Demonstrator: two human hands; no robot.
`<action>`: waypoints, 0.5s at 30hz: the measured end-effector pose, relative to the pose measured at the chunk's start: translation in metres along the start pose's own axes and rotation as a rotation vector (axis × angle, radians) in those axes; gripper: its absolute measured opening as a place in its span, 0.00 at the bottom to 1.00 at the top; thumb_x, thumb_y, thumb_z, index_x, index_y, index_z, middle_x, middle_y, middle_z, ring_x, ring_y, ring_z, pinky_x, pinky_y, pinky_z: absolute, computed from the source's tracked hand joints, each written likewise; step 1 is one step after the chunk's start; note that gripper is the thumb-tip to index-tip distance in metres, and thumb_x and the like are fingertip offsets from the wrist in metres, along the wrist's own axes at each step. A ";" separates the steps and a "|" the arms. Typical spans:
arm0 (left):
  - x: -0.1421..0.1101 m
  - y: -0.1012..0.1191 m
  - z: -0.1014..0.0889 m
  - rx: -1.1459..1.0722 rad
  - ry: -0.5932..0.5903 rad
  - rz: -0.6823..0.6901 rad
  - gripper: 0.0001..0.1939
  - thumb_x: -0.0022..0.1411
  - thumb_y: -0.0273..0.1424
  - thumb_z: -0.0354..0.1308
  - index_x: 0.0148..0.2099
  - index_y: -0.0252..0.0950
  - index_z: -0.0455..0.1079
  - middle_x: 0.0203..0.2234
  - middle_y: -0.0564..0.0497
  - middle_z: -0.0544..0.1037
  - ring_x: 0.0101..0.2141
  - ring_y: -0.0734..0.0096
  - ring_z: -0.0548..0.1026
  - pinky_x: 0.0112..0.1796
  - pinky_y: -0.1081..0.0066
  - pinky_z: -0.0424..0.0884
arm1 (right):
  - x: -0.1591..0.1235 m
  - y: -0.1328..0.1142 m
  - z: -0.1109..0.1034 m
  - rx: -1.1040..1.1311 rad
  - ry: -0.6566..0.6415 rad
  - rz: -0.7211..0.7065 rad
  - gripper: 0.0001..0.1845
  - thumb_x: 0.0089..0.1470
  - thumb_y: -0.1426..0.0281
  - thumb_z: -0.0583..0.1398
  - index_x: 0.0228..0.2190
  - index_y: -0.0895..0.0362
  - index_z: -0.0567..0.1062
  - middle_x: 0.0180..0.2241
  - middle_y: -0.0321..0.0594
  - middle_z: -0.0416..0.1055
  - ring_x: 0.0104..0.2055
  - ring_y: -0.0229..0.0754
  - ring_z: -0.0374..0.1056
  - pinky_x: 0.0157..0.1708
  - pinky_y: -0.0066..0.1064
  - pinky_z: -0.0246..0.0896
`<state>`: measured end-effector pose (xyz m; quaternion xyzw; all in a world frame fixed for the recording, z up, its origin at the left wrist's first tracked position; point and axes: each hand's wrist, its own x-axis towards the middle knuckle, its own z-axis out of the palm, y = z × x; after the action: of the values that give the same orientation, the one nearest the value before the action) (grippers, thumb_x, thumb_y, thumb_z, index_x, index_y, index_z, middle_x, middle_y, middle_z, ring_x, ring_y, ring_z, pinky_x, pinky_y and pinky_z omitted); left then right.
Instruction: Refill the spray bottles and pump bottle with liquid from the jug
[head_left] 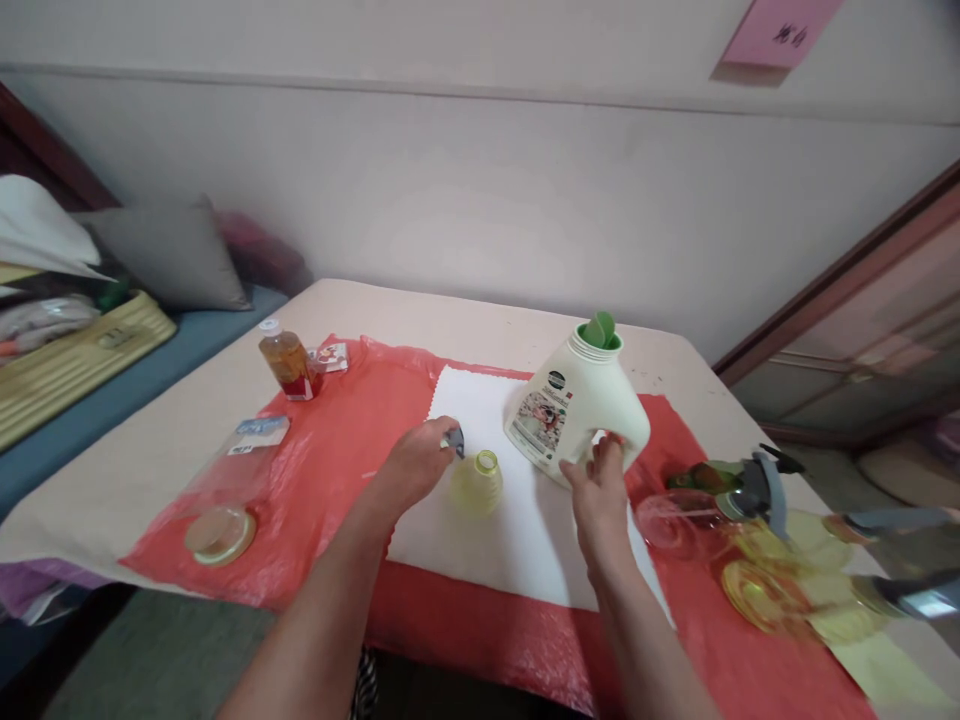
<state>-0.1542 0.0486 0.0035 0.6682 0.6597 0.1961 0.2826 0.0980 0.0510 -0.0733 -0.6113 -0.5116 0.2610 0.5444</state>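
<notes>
My right hand (600, 480) has its fingers through the handle of a large cream-coloured detergent jug (546, 415). The jug stands tilted over the white cloth (525, 555), and a green spout (601, 328) shows in its open mouth. My left hand (415, 462) pinches a small dark grey plastic part (455, 440), mostly hidden by the fingers. Just right of that hand, a yellow-green translucent bottle (478, 486) sits uncapped on the cloth.
A red plastic sheet (345, 450) covers the table. At left are an amber bottle (287, 362), a clear plastic bag (244, 460) and a round lidded container (220, 534). Several spray bottles lie at right, including a pink one (679, 522). A wall (480, 200) stands behind.
</notes>
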 end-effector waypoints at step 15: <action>0.042 -0.028 0.046 0.030 0.173 -0.100 0.02 0.55 0.26 0.60 0.33 0.37 0.71 0.35 0.44 0.78 0.44 0.51 0.75 0.45 0.61 0.65 | -0.074 0.004 0.057 0.039 -0.372 0.081 0.54 0.38 0.67 0.63 0.66 0.54 0.49 0.68 0.51 0.52 0.69 0.58 0.50 0.68 0.54 0.47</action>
<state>-0.1445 0.0836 -0.0540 0.6192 0.7169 0.2290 0.2240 0.0244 0.0072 -0.1102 -0.5618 -0.5733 0.4012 0.4413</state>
